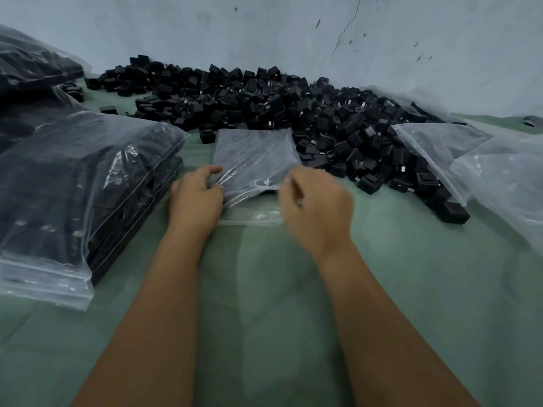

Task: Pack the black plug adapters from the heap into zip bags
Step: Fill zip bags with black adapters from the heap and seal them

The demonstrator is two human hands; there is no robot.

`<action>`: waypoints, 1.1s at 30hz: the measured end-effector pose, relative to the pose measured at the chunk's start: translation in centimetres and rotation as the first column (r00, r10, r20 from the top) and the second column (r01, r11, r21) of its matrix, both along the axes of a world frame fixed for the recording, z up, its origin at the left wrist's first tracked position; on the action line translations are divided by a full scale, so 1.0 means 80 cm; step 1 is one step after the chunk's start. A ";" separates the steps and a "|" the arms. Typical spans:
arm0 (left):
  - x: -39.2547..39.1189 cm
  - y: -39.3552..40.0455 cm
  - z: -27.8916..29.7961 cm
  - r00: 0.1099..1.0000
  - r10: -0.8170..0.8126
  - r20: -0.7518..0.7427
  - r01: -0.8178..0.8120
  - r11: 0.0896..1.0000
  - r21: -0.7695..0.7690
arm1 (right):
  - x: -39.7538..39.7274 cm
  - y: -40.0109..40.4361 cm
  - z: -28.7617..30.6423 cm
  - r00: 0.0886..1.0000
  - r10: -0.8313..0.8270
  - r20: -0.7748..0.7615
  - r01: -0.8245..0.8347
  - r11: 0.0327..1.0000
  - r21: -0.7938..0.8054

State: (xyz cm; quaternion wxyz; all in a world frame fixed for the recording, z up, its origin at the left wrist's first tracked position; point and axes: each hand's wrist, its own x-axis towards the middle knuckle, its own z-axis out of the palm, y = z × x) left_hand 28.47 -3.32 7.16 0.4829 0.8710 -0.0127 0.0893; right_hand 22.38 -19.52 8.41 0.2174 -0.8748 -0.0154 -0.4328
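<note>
A clear zip bag [254, 160] lies in front of me on the green table, its mouth toward me, with dark adapters showing through the plastic. My left hand [195, 193] pinches the bag's upper lip at the left of the mouth. My right hand [316, 207] pinches the same lip at the right, slightly blurred. The mouth is lifted a little off the lower flap [249, 215]. Behind and to the right spreads the heap of black plug adapters [293, 113], reaching the wall.
A stack of filled zip bags [82, 183] stands at my left, with more filled bags [29, 69] behind it. Empty clear bags [476, 160] lie at the right over the heap's edge. A pale cracked wall [323, 30] closes the back. Green table surface [279, 304] lies under my forearms.
</note>
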 end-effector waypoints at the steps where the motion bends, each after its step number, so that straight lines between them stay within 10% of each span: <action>1: 0.001 0.000 -0.001 1.000 0.003 0.002 -0.003 0.999 0.047 | 0.002 -0.018 0.000 0.998 -0.066 -0.010 0.066 0.994 0.084; 6: -0.001 -0.004 0.000 0.999 0.028 0.018 -0.032 0.968 0.249 | 0.012 -0.109 -0.020 0.887 -0.231 -0.400 0.366 0.880 0.303; 13: 0.002 -0.003 -0.009 0.996 -0.008 0.089 -0.002 0.993 0.115 | 0.018 -0.126 -0.025 0.685 -0.176 -0.707 0.384 0.912 0.144; 20: -0.008 -0.009 -0.002 0.956 -0.184 0.228 0.222 0.963 -0.153 | 0.018 -0.117 -0.030 0.858 -0.225 -0.462 0.360 0.905 0.227; 26: -0.007 -0.009 -0.004 0.929 -0.361 0.079 0.343 0.923 0.177 | 0.015 -0.102 -0.032 0.890 -0.228 -0.395 0.324 0.926 0.195; 33: -0.014 0.000 0.004 0.909 -0.411 0.066 0.387 0.894 0.227 | 0.004 -0.034 -0.003 0.998 0.027 -0.053 -0.004 0.921 0.390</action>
